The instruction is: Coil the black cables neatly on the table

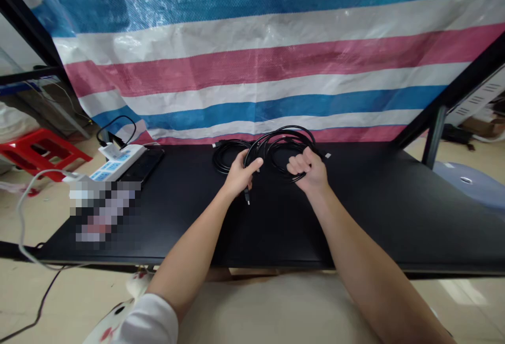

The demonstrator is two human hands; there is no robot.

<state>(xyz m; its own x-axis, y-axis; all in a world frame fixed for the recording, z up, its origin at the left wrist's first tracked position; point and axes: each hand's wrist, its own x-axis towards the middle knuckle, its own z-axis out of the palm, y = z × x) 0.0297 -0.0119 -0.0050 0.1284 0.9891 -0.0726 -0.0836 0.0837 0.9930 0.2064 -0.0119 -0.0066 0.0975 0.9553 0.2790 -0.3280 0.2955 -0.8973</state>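
The left hand [240,174] is curling its fingers and thumb closed around a strand of black cable [284,141], with a small black plug [247,195] hanging just below the fist. The right hand [308,169] is clenching almost to a fist around the loops. Both are holding the cable just above the black tabletop [276,239]. The cable is lying in loose, uneven loops, not tightly wound. A coil [229,155] is sitting left of the left hand, and a pale-tipped connector [327,155] is poking out right of the right hand. A white power strip [118,161] with blue switches is lying further left, and a striped tarp [252,70] is hanging behind.
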